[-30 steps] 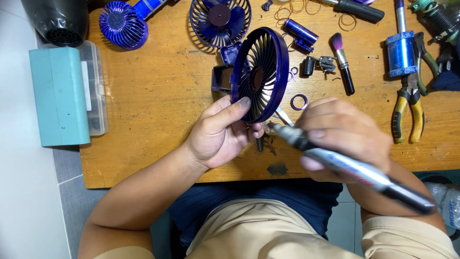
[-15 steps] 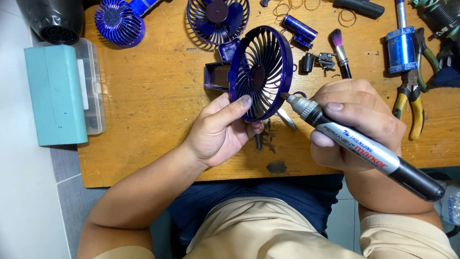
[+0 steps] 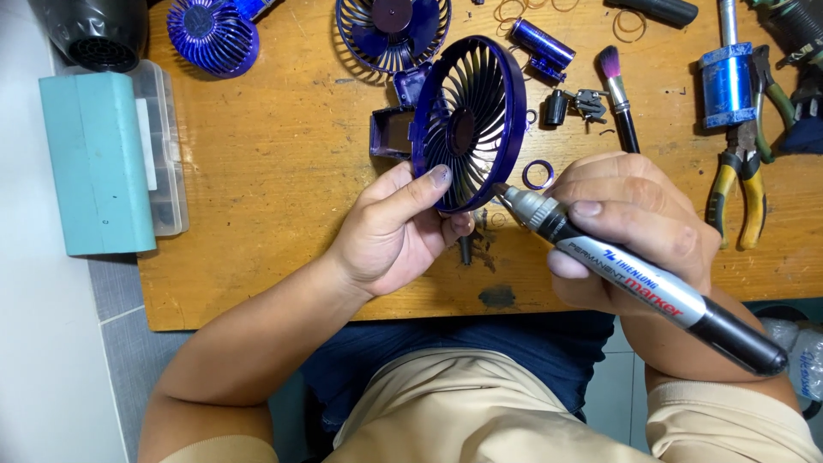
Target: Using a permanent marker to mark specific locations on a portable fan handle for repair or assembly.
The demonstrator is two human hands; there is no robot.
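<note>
My left hand (image 3: 390, 236) grips the blue fan cover (image 3: 467, 124), and my right hand (image 3: 630, 227) has now brought the marker (image 3: 634, 279) tip up to its rim.

pliers (image 3: 744, 184): jaws under blue cylinder (image 3: 727, 81) | hair dryer (image 3: 90, 30): cut off by top edge

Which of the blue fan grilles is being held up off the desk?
The round grille in the left hand, tilted on edge; the other two lie flat at the desk's far edge.

silver-labelled marker (image 3: 634, 279), teal box (image 3: 96, 163)
</note>
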